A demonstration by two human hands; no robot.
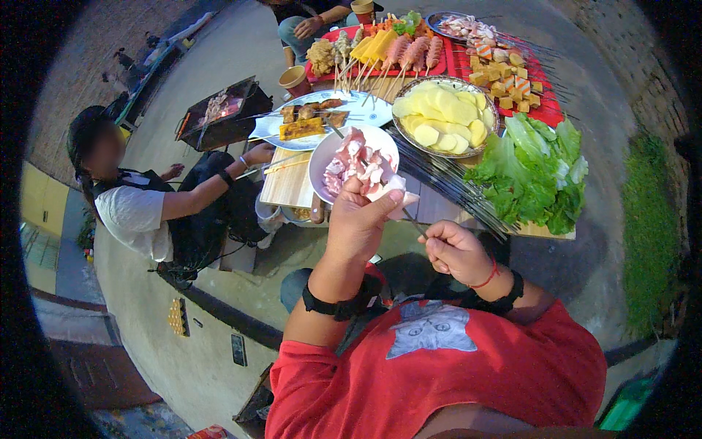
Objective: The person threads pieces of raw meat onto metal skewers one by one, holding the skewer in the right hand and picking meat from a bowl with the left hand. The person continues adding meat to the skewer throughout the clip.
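Note:
My left hand [356, 214] pinches a piece of pale raw meat [396, 189] between thumb and fingers at the near edge of a white bowl [386, 137]. A thin metal skewer [414, 221] runs from that meat down to my right hand [458, 249], whose fingers are closed around its lower end. More chunks of raw meat [354, 156] show above my left hand, over the bowl; whether some are on the skewer, I cannot tell. Just right of the bowl, a bundle of bare metal skewers [449, 186] lies slanted on the wooden table [288, 184].
Potato slices fill a plate [396, 118] beyond the skewers, with lettuce [535, 170] to the right. Grilled skewers lie on an oval plate [375, 107]. Red trays [447, 57] hold more skewered food. At left, a person [137, 203] sits beside a charcoal grill [219, 123].

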